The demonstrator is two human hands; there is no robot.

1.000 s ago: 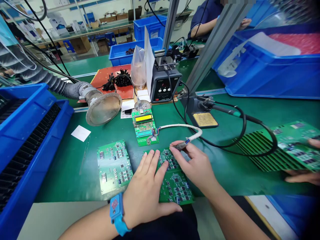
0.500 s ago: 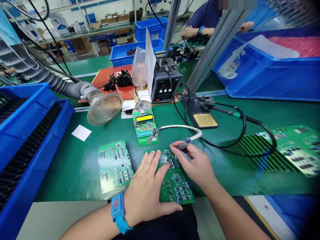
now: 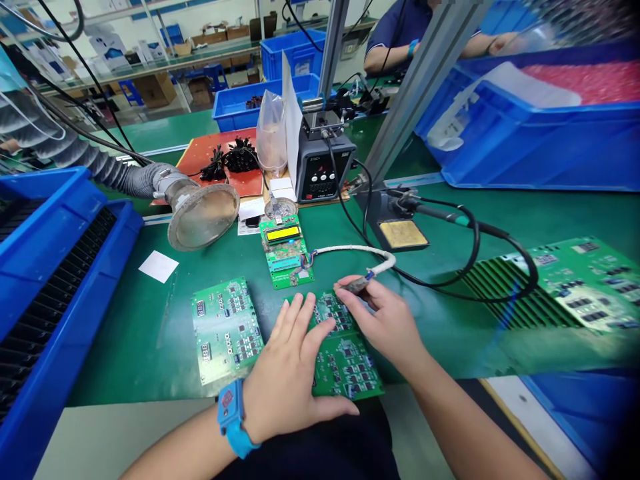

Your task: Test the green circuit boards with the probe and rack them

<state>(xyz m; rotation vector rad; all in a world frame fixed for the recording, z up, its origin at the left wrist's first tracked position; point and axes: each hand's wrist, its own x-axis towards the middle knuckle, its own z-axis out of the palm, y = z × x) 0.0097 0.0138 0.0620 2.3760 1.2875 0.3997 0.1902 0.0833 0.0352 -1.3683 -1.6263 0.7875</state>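
My left hand (image 3: pixel 290 373) lies flat with fingers spread on a green circuit board (image 3: pixel 345 363) at the table's near edge; a blue wrist strap (image 3: pixel 231 417) is on that wrist. My right hand (image 3: pixel 387 319) pinches a small probe connector (image 3: pixel 356 285) at the end of a white braided cable (image 3: pixel 350 251), holding it against the board's far edge. The cable runs to a small programmer board with a yellow display (image 3: pixel 286 250). A second green circuit board (image 3: pixel 226 329) lies to the left, untouched.
A fume extractor hose with a funnel (image 3: pixel 203 215) points at the work area. A soldering station (image 3: pixel 323 170), iron stand with sponge (image 3: pixel 403 233), stacked green boards (image 3: pixel 575 283), blue bins (image 3: pixel 55 267) and another person (image 3: pixel 400 33) at the back surround the green mat.
The view shifted slightly. Another person's hand at the right edge, touching the stacked boards a second ago, is gone. My hands stay on the board and connector.
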